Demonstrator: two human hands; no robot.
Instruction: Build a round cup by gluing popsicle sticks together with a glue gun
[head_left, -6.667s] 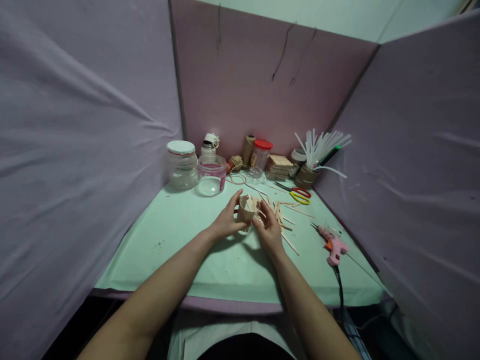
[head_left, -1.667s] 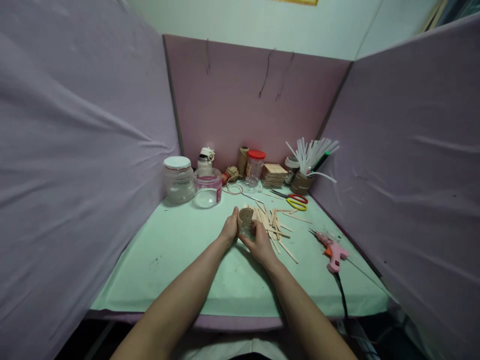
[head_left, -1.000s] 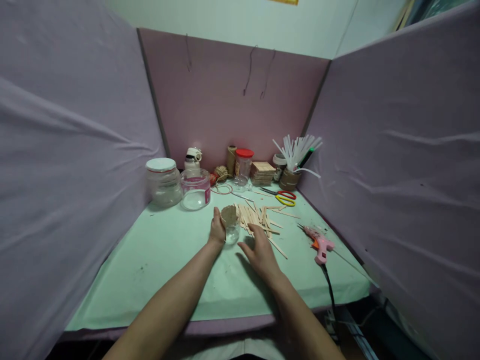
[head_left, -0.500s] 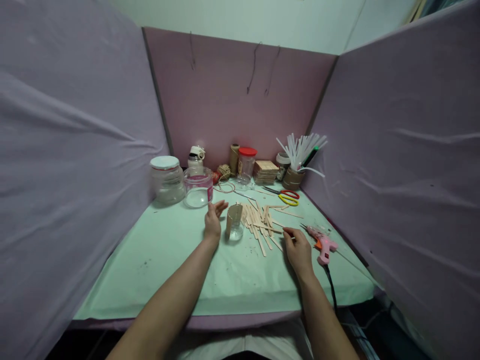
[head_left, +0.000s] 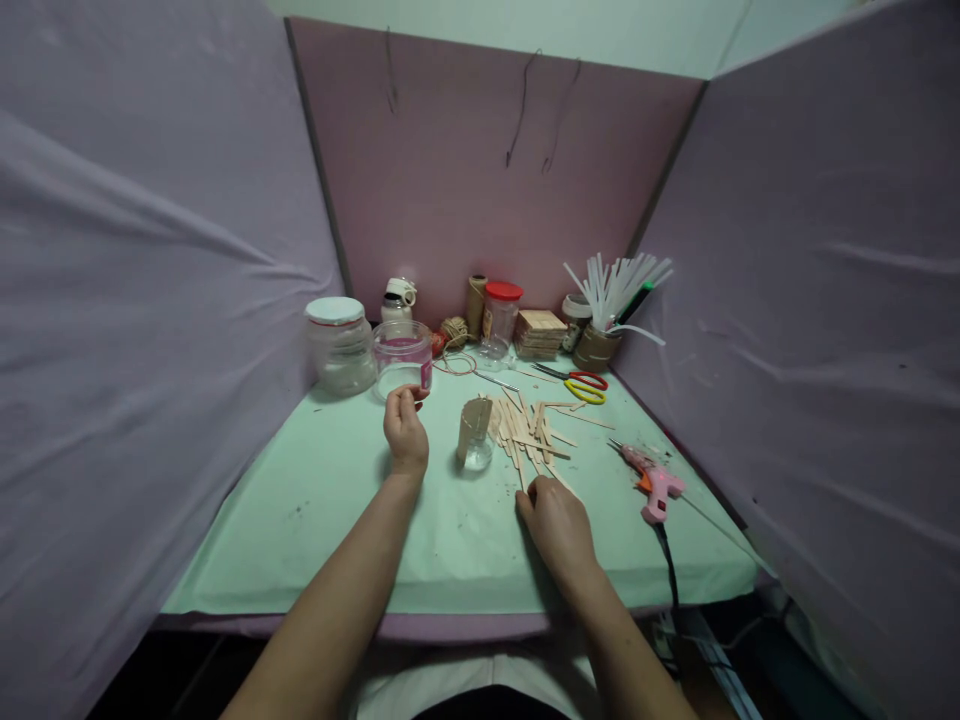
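Note:
A small glass jar [head_left: 478,457] stands mid-table, its left and back sides covered with upright wooden craft sticks [head_left: 474,422]. To its left, my left hand [head_left: 406,432] is raised in front of a clear tub, fingers curled in and nothing visible in them. My right hand [head_left: 559,522] is at the near edge of a loose pile of craft sticks [head_left: 531,432]. Its thumb and index finger are pinched on the lower end of one stick. Right of the pile lies a pink hot glue gun [head_left: 654,487], its nozzle pointing to the back left.
A white-lidded jar [head_left: 339,350] and the clear tub [head_left: 403,345] stand at the left. Along the back are a twine ball [head_left: 454,331], a red-lidded jar [head_left: 498,322], stacked wooden squares [head_left: 541,335] and a pot of glue sticks [head_left: 596,347]. Scissors [head_left: 587,388] lie before them.
My left hand has drawn left, away from the jar, and its spread fingers have curled in. My right hand has moved left and nearer me, off the stick at the pile's right.

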